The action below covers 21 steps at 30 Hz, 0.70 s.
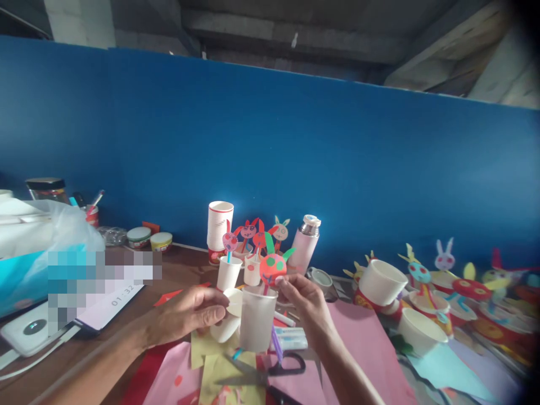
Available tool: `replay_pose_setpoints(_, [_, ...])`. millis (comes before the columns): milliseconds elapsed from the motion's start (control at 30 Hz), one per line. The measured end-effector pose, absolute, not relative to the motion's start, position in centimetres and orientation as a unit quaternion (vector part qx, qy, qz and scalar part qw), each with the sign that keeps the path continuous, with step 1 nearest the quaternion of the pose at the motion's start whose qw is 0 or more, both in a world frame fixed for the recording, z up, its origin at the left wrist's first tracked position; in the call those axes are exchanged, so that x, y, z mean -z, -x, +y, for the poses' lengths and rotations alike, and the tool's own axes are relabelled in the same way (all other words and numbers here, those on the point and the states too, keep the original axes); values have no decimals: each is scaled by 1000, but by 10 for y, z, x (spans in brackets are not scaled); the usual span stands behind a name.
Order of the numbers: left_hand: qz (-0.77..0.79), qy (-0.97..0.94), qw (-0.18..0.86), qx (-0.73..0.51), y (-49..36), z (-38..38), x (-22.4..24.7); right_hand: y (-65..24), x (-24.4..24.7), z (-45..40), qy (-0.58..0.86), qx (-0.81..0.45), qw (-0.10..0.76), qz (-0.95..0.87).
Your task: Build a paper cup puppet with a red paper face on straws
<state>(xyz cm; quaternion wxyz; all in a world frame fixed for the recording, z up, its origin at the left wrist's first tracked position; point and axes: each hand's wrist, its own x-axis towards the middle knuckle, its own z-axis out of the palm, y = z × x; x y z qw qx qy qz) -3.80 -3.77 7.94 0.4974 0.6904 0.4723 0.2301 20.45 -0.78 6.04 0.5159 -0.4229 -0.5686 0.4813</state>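
My right hand [301, 295] pinches the lower right edge of an orange paper rabbit head [270, 266] with green ears and green eyes. The head stands on a stick above an upright white paper cup [257, 323]; the stick's lower end is hidden inside. My left hand [192, 312] has its thumb and fingers closed at the rim of a second, tilted paper cup [228, 326], left of the upright one. Below them lie black-handled scissors [287, 365], partly open, and a purple pen [277, 344] on coloured paper.
Behind stand paper cups with rabbit heads [230, 242], a cup stack [220, 225] and a pink thermos [304, 247]. More decorated cups and paper bowls [383, 281] crowd the right. A phone [109, 306], power bank [29, 329] and plastic bag [71, 219] lie left. A blue partition [270, 140] rises behind.
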Motion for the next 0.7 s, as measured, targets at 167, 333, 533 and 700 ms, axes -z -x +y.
replay_pose_setpoints(167, [448,-645,540,-302,36,-40,-83,-198,-65,-18,403,-472,493,-609])
replay_pose_setpoints(333, [421,-593,623,-287,34,-44,-76,-185,-61,-31,404,-426,462,-664])
replay_pose_setpoints(533, [370,-638,621,-266,22,-52,-85,-179,-61,-39,415,-343,444,-716])
replay_pose_setpoints(700, [405,-671,565,-257,18,-55,-90,-176,-63,-44,410,-322,439,-731])
